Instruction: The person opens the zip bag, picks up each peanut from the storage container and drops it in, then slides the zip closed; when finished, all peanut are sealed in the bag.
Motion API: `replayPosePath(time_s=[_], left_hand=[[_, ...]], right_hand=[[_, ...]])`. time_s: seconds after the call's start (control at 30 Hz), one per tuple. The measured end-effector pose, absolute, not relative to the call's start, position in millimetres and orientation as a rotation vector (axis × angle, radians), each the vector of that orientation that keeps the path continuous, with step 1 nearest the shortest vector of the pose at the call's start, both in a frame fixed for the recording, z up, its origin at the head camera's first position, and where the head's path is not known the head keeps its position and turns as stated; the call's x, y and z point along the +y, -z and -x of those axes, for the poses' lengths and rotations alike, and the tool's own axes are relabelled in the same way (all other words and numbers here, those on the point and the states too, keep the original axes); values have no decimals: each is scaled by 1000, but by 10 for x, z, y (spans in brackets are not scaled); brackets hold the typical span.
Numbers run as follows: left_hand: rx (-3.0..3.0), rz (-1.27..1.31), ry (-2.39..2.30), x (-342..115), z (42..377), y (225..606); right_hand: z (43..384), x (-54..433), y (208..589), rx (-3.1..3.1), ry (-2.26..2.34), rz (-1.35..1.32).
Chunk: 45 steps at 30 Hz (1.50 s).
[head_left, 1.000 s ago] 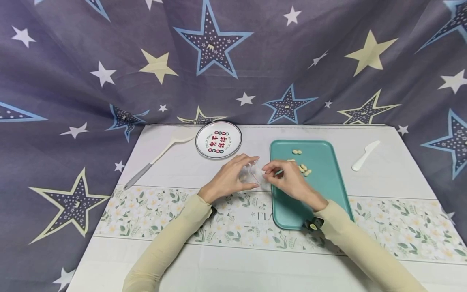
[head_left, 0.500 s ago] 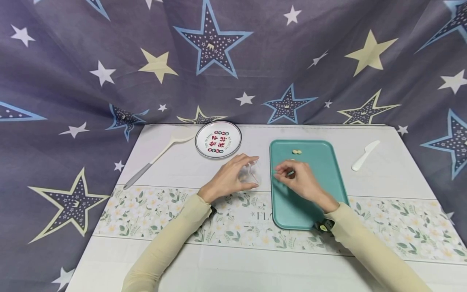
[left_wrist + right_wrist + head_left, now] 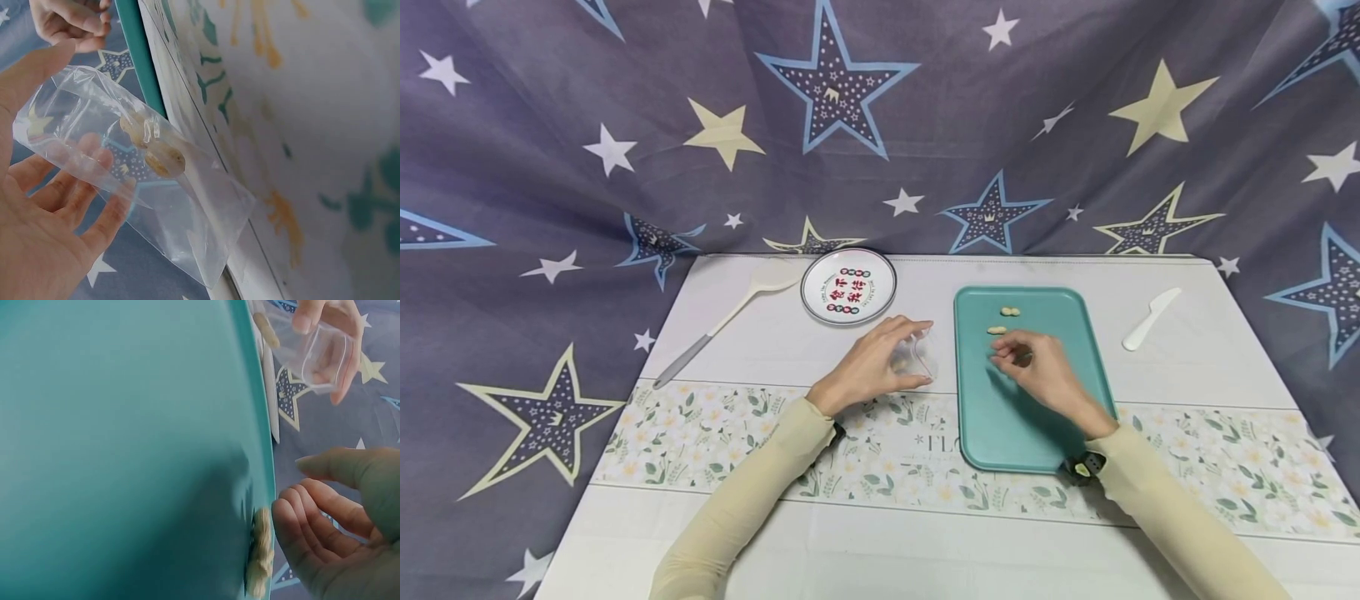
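Clear bag, glossy, holds knobbly peanuts; left fingers clamp it, right fingers apart.

I'm looking down on a white table with a floral band. On it I see a long-handled utensil, a round plate, a teal tray and, at right, a white knife.

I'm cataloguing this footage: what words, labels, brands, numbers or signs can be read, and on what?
"*FL" and part of another letter: tablecloth; the fine print below is unreadable.
"不待食我", apparently: red characters on the white plate; smaller lettering around them is unreadable.
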<state>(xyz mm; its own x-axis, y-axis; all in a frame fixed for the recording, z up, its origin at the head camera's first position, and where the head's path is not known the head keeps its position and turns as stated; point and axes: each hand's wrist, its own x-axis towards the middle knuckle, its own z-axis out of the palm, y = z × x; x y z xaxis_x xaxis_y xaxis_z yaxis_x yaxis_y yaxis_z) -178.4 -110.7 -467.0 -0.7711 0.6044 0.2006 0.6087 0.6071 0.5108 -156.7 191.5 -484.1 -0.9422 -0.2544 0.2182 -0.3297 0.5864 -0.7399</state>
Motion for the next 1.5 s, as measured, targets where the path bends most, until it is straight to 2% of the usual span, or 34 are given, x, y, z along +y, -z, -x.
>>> replayPosePath(time_s=[0.73,1.5], left_hand=[[-2799,1061,903,-1126,1788,4676],[-2817,1046,906,-1136,1779,4669]], right_hand=[[1644,2292,4805,-2823,-992,-330],[1739,2447,4723,-2964,-981,-285]])
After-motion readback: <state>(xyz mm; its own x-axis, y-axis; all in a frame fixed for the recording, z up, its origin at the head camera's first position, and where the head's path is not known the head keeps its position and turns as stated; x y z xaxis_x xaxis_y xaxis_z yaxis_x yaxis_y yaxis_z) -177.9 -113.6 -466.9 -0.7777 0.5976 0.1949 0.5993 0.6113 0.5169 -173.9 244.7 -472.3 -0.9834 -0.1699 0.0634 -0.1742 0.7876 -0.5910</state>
